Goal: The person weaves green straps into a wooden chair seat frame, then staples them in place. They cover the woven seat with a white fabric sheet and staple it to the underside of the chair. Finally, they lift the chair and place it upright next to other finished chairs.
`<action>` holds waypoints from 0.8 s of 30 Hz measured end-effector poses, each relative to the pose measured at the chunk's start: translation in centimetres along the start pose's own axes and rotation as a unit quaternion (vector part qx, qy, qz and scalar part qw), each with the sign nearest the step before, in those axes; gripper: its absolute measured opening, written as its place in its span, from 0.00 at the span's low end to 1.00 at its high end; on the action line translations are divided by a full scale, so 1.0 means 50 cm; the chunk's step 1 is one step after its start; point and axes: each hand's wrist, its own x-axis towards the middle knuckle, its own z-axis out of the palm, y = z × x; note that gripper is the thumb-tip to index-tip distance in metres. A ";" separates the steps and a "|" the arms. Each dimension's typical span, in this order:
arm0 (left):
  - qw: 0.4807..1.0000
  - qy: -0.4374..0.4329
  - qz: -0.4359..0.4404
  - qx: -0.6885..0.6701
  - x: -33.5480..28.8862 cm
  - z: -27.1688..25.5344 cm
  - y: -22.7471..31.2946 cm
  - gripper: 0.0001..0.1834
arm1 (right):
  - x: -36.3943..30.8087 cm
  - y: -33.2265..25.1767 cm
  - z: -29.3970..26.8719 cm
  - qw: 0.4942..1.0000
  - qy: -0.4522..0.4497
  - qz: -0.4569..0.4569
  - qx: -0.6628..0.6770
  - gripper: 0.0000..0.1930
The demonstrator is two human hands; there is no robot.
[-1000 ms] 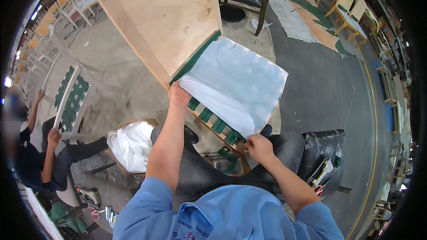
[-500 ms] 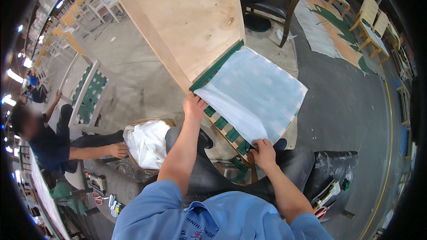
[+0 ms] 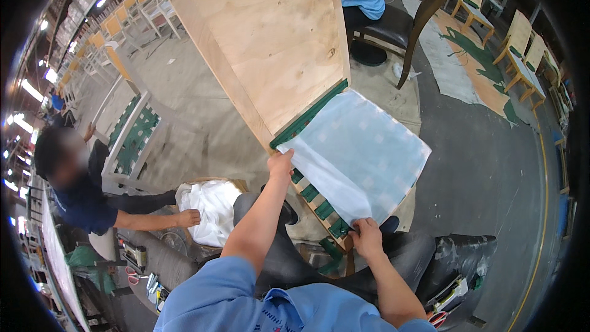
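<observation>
A thin white fabric sheet [image 3: 369,154] lies over the seat of a wooden chair, whose plywood backrest [image 3: 264,37] stretches away from me. My left hand [image 3: 281,165] pinches the sheet's left corner at the seat's edge, close to the backrest. At the near corner, the fingers of my right hand [image 3: 367,238] are closed on the sheet's edge. Woven green webbing [image 3: 322,210] shows along the uncovered side of the seat and faintly through the cloth. A folded green band [image 3: 310,117] runs where seat and backrest meet.
On my left, a co-worker's hand [image 3: 188,218] touches white cloth [image 3: 209,209] piled in a box. Nearby stands a white chair frame [image 3: 132,135] with green webbing. Scissors [image 3: 132,275] and a staple gun [image 3: 134,255] lie left; a dark chair [image 3: 405,24] and another person are ahead.
The view has shifted, so the chair appears lower and slightly farther right. Both my hands stay at the same sheet corners. The co-worker's hand has moved slightly onto the white cloth.
</observation>
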 end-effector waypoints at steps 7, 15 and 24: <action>0.991 -0.048 -0.105 -0.069 0.027 -0.039 0.002 0.11 | 0.011 0.001 -0.001 1.000 0.000 -0.011 0.007 0.09; 0.997 0.020 -0.075 -0.029 0.015 -0.023 0.003 0.15 | 0.015 0.005 -0.002 1.000 -0.024 0.008 0.008 0.07; 0.989 0.007 -0.123 -0.086 0.048 -0.061 -0.011 0.09 | 0.020 0.013 -0.007 0.999 -0.018 -0.034 0.028 0.08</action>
